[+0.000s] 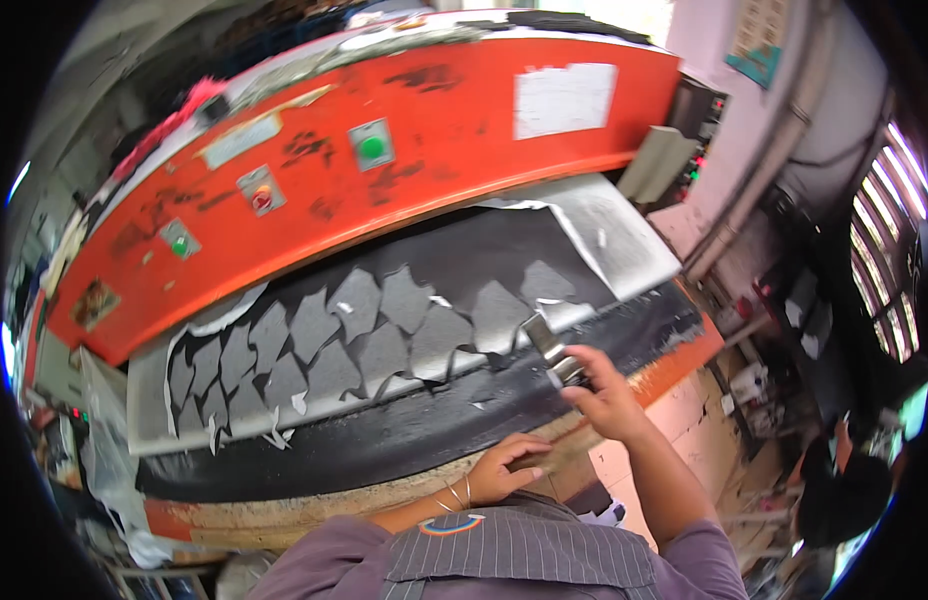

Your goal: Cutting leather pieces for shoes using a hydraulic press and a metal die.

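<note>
My right hand (606, 398) grips a shiny metal cutting die (546, 345) by its near end, with fingers and thumb closed around it. The die is held at the near edge of a black sheet (424, 238). Row upon row of curved cut-outs in that sheet bares the grey-white board (634, 245) under it. At the front edge of the machine bed, my left hand (506, 470) hovers or rests with fingers loosely bent and apart, holding nothing. Whether it touches the edge I cannot tell.
A red-orange press beam (434, 130) with green and red buttons spans the far side. Nearer lies a dark padded strip (334, 455). A clear plastic bag (114, 430) hangs at the left. On the right, a person in dark clothes (842, 500) is by the cluttered floor.
</note>
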Action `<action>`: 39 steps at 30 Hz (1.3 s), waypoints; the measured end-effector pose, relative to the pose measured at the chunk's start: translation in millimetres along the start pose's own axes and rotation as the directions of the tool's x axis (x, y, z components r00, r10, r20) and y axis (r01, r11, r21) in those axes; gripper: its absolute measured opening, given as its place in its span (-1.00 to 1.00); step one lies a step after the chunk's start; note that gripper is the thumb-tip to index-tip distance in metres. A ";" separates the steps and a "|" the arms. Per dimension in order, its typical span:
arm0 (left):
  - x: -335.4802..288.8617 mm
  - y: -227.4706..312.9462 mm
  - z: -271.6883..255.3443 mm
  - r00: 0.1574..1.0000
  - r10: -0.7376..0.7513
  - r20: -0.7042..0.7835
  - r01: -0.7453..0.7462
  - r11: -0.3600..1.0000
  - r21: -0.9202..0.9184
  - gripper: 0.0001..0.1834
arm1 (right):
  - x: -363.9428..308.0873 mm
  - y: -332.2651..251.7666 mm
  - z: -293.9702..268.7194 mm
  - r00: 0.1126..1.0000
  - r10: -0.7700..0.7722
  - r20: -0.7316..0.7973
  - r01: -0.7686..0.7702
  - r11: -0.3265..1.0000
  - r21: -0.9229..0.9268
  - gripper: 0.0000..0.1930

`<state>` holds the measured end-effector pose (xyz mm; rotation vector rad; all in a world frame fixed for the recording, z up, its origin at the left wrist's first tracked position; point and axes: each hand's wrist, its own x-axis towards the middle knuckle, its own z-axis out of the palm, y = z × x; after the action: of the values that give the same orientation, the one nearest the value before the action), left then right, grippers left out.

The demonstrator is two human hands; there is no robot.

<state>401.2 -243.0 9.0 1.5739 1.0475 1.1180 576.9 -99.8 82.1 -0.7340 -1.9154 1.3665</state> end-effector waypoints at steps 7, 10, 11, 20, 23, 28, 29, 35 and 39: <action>-3.2 -15.4 -8.2 0.974 -0.194 0.118 0.226 0.881 -0.417 -0.68 | 51.2 -1.6 91.5 0.924 -0.059 0.378 0.303 0.715 -0.630 -0.53; 1.1 -14.1 -11.1 0.957 -0.257 0.136 0.290 0.817 -0.499 -0.74 | 54.1 9.3 86.4 0.855 -0.074 0.513 0.447 0.607 -0.657 -0.56; 3.8 -12.4 -15.4 0.963 -0.219 0.159 0.268 0.851 -0.451 -0.77 | 57.2 11.3 80.4 0.801 -0.068 0.595 0.531 0.540 -0.653 -0.57; 1.6 0.4 -12.7 0.982 -0.172 0.082 0.191 0.908 -0.372 -0.83 | 95.5 15.5 40.4 0.951 0.268 0.152 -0.116 0.769 -0.628 -0.59; -1.3 -11.5 -9.5 0.969 -0.245 0.015 0.231 0.888 -0.399 -0.80 | 100.6 26.9 49.5 0.865 0.433 0.254 -0.096 0.639 -0.763 -0.61; -2.3 -10.5 -13.6 0.924 -0.380 0.040 0.373 0.874 -0.310 -0.85 | 93.3 62.7 63.7 0.934 0.266 0.237 -0.076 0.798 -0.597 -0.77; 0.4 0.6 -15.2 0.920 -0.391 0.005 0.378 0.885 -0.272 -0.86 | 93.0 61.5 71.1 0.940 0.289 0.183 -0.134 0.803 -0.581 -0.79; 11.3 4.3 -11.0 0.988 0.110 0.106 -0.136 0.953 0.269 -0.70 | 48.7 39.7 40.0 0.972 0.022 -0.236 -0.124 0.895 -0.429 -0.75; 25.0 6.7 -0.4 0.889 0.368 0.272 -0.454 0.785 0.421 -0.69 | -77.9 35.4 -33.0 0.681 0.005 -0.733 -0.171 0.974 -0.151 -0.69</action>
<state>407.5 -220.7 20.3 2.3454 0.9196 1.0174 653.4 -129.3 41.0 -1.2684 -1.3720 0.7246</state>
